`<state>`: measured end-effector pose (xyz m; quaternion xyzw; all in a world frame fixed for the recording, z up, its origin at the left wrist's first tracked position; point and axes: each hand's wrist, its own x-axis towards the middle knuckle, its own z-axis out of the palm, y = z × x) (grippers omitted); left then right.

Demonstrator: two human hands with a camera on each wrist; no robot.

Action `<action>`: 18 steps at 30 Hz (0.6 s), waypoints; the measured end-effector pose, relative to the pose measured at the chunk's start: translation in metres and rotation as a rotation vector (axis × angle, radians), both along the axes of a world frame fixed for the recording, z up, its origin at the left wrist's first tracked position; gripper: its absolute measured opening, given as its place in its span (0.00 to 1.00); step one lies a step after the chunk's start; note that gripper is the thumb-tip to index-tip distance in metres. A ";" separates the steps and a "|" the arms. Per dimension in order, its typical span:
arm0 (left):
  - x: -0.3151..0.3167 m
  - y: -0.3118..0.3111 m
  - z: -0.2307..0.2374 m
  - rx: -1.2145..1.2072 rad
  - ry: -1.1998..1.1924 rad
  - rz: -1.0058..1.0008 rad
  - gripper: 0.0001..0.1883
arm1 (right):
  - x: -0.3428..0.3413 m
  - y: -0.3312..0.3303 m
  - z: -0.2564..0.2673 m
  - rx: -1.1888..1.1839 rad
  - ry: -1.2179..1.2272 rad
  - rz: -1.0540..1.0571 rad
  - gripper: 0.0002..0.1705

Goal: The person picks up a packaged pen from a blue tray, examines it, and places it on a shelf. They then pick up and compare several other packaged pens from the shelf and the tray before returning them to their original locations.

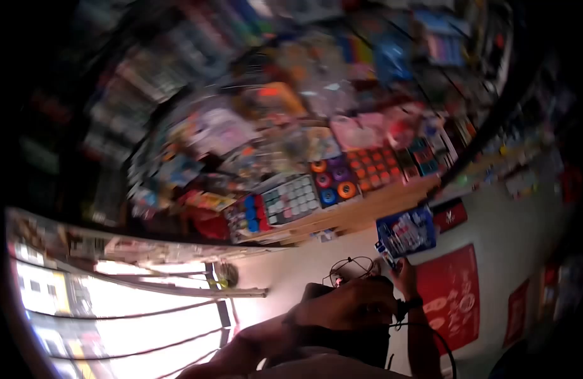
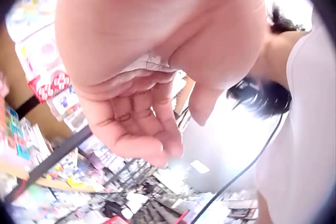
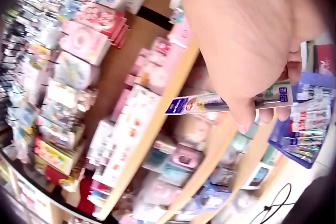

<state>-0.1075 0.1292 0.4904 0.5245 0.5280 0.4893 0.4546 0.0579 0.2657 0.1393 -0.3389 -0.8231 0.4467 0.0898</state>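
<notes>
My right hand (image 3: 252, 40) pinches a slim packaged pen (image 3: 202, 104) between thumb and fingers. The packet has blue ends and a clear middle, and part of it is hidden behind the hand. Beyond the fingers is a blue basket (image 3: 280, 142) filled with similar slim packets. In the head view the right hand (image 1: 404, 278) is right at the near edge of that basket (image 1: 430, 221). My left hand (image 2: 157, 40) hangs with loosely bent fingers and holds nothing. It is in front of my body, left of the right hand in the head view.
Shelves of stationery, with a wooden edge (image 1: 342, 215), run along the far side. A red mat (image 1: 456, 297) lies on the floor beside the right arm. A thin black cable (image 2: 247, 166) hangs near the body. A bright glass front is at lower left.
</notes>
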 end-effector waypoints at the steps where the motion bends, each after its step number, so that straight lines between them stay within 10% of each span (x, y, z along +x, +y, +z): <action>1: -0.001 -0.013 0.011 -0.140 0.095 0.032 0.10 | -0.008 -0.005 0.033 -0.022 0.023 0.040 0.22; 9: -0.008 -0.132 0.027 -0.125 0.485 0.618 0.12 | -0.089 -0.049 0.264 0.037 0.350 0.365 0.21; 14: -0.003 -0.157 0.060 -0.177 0.231 0.819 0.14 | -0.130 -0.080 0.381 0.113 0.469 0.637 0.21; 18: -0.011 -0.148 0.061 0.242 0.118 1.128 0.12 | -0.150 -0.101 0.423 0.249 0.571 0.791 0.23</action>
